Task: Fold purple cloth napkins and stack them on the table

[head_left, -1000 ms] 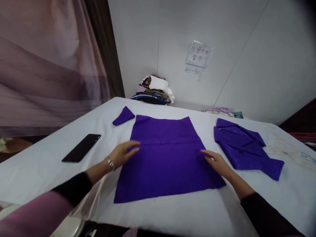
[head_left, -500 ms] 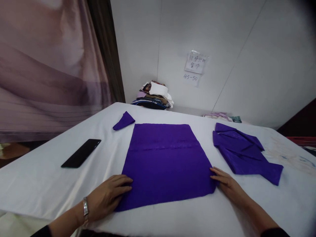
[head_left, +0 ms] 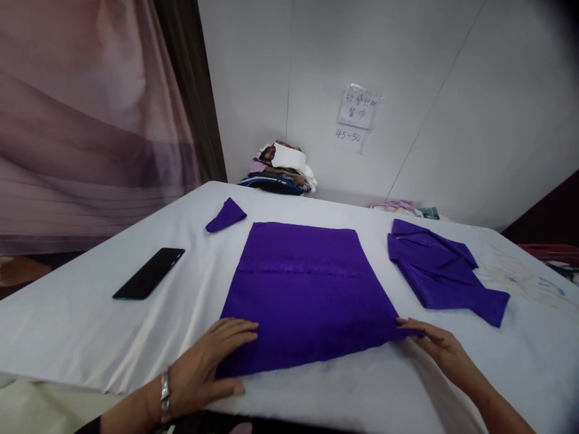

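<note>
A purple cloth napkin [head_left: 303, 295] lies spread out in front of me, with a crease running across its upper half. My left hand [head_left: 215, 361] rests at its near left side, fingers stretched over the edge and thumb apart. At the near right corner, my right hand [head_left: 434, 343] pinches the cloth, and that corner is lifted slightly off the table. A small folded purple cloth [head_left: 227, 215] sits beyond the napkin to the left. To the right lies a loosely folded purple napkin [head_left: 446, 271] with several overlapping layers.
A black phone [head_left: 149, 274] lies on the white-covered table [head_left: 90, 337] at left. Behind the table are a pile of folded clothes [head_left: 283, 169] and more fabric [head_left: 398, 208]. Handwritten signs [head_left: 357, 108] hang on the wall; a curtain [head_left: 90, 120] hangs at left.
My right hand has taken the napkin's near right corner and drawn it outward and up. My left hand has opened wider and slid slightly right along the left edge.
</note>
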Demonstrator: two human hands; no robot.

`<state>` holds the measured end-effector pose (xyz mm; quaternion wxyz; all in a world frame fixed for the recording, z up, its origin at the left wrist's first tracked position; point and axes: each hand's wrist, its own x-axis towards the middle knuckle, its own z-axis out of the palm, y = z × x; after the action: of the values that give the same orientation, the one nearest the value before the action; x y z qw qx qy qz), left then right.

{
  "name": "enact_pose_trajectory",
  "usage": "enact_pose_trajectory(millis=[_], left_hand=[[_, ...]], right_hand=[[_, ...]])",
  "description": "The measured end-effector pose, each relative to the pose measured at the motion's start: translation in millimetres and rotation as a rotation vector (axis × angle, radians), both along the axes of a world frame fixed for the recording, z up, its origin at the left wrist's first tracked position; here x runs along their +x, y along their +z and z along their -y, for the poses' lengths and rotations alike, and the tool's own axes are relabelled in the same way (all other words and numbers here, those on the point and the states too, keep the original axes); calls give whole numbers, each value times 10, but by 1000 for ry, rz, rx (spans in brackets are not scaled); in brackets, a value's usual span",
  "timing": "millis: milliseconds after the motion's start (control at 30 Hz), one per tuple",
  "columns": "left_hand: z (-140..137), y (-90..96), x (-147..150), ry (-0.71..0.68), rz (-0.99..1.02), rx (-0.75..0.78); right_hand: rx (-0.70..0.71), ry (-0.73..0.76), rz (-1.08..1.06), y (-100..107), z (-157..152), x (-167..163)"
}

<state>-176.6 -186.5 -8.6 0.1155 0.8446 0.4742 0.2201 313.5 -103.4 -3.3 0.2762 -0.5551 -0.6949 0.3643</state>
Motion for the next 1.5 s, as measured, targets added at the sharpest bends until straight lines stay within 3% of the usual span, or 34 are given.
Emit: enact_pose_trajectory(millis=[167, 300, 433, 600, 700, 833, 967, 1067, 1267, 1500], left_hand=[[79, -6, 229, -20, -94, 23], [-53, 102, 64, 3, -57, 51], [-49, 346, -258, 175, 121, 3], [-49, 630, -464, 361, 444, -215], [-351, 678, -456, 464, 589, -272], [-1120, 580, -361, 550, 742, -292], [-1932, 407, -252, 690, 618, -212], [-2363, 270, -179, 761, 522, -216], [-2789, 25, -111, 781, 454, -236], [-2899, -127, -128, 837, 360, -233]], right_hand=[[62, -163, -115, 180, -30, -109], [73, -208, -132, 277, -45, -206], [-62, -128, -77, 339, 61, -213], [-253, -121, -217, 329, 38, -178], [-205, -243, -321, 266, -190, -241], [-142, -327, -400, 162, -644, -410], [-67, -361, -358, 11, -1130, -510], [-1, -377, -193, -143, -1433, -498], [117, -350, 109, -351, -1717, -442], [188, -342, 299, -363, -1864, -486]])
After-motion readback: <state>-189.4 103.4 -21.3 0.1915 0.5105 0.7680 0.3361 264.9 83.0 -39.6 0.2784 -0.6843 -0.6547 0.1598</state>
